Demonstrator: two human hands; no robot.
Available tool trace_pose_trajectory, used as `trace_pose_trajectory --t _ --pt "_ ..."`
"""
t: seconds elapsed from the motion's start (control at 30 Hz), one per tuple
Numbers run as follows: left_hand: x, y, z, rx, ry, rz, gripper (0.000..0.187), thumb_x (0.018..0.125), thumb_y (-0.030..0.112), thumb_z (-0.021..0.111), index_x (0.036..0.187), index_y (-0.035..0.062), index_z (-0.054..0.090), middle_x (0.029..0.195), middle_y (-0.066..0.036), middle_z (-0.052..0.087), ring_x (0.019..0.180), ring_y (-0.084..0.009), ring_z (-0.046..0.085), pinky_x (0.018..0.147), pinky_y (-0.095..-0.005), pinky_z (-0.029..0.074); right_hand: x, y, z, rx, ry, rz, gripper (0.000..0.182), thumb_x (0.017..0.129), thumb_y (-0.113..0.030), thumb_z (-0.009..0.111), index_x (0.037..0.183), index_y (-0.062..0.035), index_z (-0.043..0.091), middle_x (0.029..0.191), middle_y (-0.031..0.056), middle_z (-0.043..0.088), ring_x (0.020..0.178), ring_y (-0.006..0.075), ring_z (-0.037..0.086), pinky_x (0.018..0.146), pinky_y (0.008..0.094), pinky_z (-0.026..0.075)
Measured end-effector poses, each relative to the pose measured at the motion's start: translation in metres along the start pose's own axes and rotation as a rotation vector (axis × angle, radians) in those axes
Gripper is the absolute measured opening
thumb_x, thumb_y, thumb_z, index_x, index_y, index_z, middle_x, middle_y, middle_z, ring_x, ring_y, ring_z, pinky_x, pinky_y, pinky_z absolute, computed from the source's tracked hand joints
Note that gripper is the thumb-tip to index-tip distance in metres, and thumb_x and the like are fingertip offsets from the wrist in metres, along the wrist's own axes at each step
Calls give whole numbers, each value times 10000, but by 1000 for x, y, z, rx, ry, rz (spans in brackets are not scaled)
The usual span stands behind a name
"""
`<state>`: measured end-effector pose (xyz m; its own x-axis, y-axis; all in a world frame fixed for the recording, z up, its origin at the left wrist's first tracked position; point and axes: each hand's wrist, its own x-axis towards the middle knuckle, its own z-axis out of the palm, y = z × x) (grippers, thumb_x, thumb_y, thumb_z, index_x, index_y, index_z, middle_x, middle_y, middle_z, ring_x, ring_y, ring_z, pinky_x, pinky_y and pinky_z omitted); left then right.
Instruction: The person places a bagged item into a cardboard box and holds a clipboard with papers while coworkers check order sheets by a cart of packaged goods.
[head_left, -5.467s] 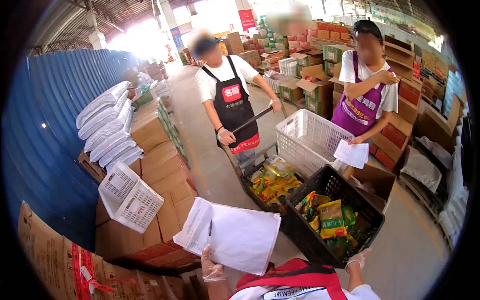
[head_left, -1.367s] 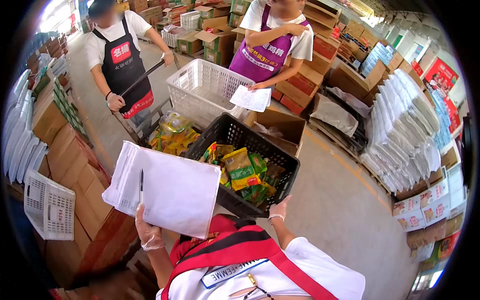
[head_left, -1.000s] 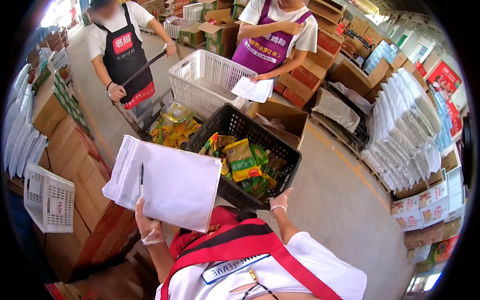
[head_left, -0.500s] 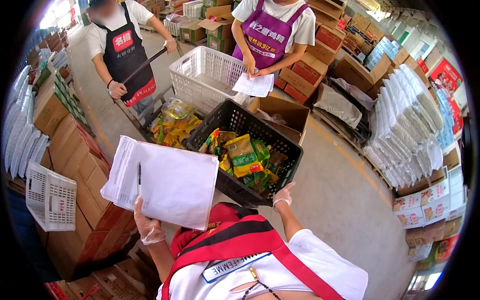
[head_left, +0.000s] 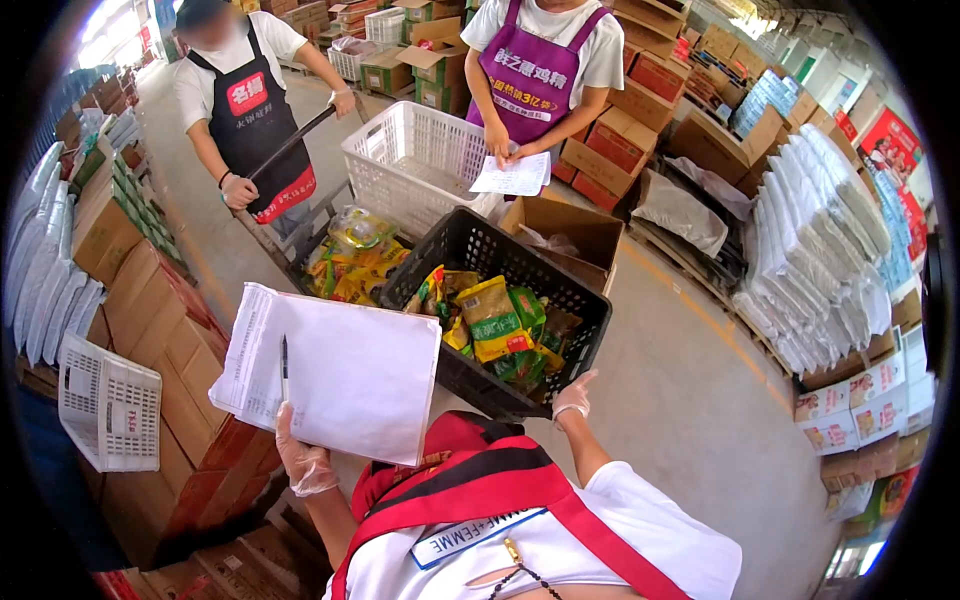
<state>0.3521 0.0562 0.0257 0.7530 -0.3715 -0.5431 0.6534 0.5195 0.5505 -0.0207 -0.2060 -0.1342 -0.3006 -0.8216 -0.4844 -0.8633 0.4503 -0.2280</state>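
Observation:
In a clear plastic glove, my left hand (head_left: 303,458) is closed on the near edge of a stack of paper sheets (head_left: 350,375), thumb on top. A pen (head_left: 284,368) lies on the sheets just beyond my thumb. My right hand (head_left: 574,394), also gloved, grips the near right corner of a black plastic crate (head_left: 470,383). Inside the crate are several yellow-and-green food packets (head_left: 492,318). The stack overlaps the crate's left side. Most of my left fingers are hidden beneath the paper.
A white basket (head_left: 400,205), yellow packets (head_left: 345,265) and an open carton (head_left: 565,228) are beyond the crate. One co-worker (head_left: 262,130) holds a cart handle (head_left: 292,142); another (head_left: 535,75) holds a paper (head_left: 512,175). Cartons (head_left: 180,350) stand left, wrapped stacks (head_left: 810,250) right.
The view has shifted slightly, so the scene sits a little lower and to the right. Both my hands keep their holds on the paper stack and the crate.

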Motion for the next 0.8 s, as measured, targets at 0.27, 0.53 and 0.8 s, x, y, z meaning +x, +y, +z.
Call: trace_pose_trajectory --t 0.27,0.53,0.8 --pt "-1 2 1 21 31 14 400 794 165 642 1148 19 528 1058 -110 600 968 -239 584 840 -382 505 -14 -9 -6 -81 13 2 946 817 -39 505 1373 -81 -259 1370 249 354 1128 360 517 912 404 448" --pt "1 1 -1 36 9 26 408 796 176 641 1154 20 523 1072 -111 594 976 -242 580 851 -375 496 -9 -6 -1 -66 1 14 953 814 -37 505 1372 -91 -266 1379 243 342 1128 361 517 916 404 442" --pt "-18 3 -3 113 -12 84 419 787 222 649 1149 42 540 1091 -96 590 985 -242 565 863 -391 472 -15 -12 -8 -20 25 -8 970 804 -45 532 1375 -79 -252 1349 262 361 1138 368 501 937 410 425"
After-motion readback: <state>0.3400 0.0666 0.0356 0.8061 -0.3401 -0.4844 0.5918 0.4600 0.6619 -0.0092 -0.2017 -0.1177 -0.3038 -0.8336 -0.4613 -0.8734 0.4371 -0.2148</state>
